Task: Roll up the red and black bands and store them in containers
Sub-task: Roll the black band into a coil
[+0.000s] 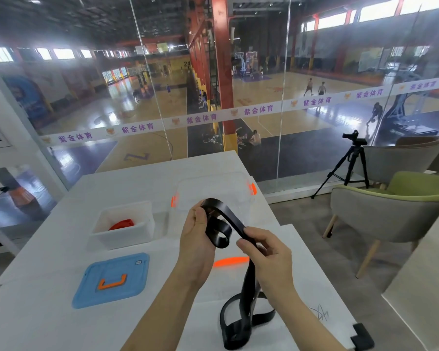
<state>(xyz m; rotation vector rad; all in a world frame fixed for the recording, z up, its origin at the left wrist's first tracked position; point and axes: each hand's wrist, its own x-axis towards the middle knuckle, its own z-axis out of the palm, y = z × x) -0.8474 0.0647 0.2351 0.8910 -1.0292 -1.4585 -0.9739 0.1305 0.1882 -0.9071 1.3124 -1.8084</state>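
Head view: left hand (pixel 197 233) pinches the black band (pixel 219 224) at its first coil, right hand (pixel 262 245) feeds the strap; tail slack on counter (pixel 48 249). Red band (pixel 121 224) already in white bin (pixel 147 228). Rolling just begun; next, wind tight, keep tension.

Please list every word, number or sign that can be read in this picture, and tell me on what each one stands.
"紫金体育": purple characters, repeated with a small orange emblem, on the white strip across the glass wall.
"24": on the yellow wall far back in the gym.
"Z": large letter painted on the court floor.
Small sticker on the blue lid: too small to read.
Pen scribble on the table: not legible.
The black band, red band and boxes carry no readable text.
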